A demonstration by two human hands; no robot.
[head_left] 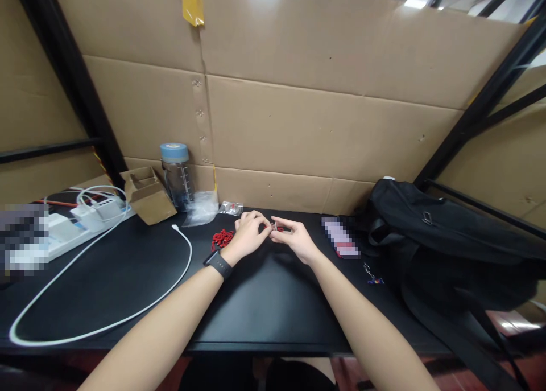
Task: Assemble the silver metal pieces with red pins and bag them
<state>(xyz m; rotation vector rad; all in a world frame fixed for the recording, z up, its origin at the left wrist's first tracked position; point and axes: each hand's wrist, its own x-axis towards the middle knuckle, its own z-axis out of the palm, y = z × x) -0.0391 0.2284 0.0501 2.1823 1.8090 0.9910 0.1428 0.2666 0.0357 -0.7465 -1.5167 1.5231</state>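
Note:
My left hand (251, 233), with a dark watch on its wrist, reaches over the middle of the black table. Its thumb and fingertips are pinched together against a small piece held between both hands; what exactly they grip is hidden. My right hand (295, 241) pinches that small shiny piece with red on it (274, 226) between thumb and index finger, just above the tabletop. The piece is too small to name. Left of my left hand lies a tangled heap of red cord (222, 239). Behind it is a small clear packet (231, 208) with something red inside.
A blue-lidded bottle (176, 175), an open cardboard box (149, 197) and a clear plastic bag (203, 207) stand back left. A white cable (106, 329) loops from a power strip (91, 226). At right are a phone (340, 237), a keychain (373, 277) and a black backpack (452, 243).

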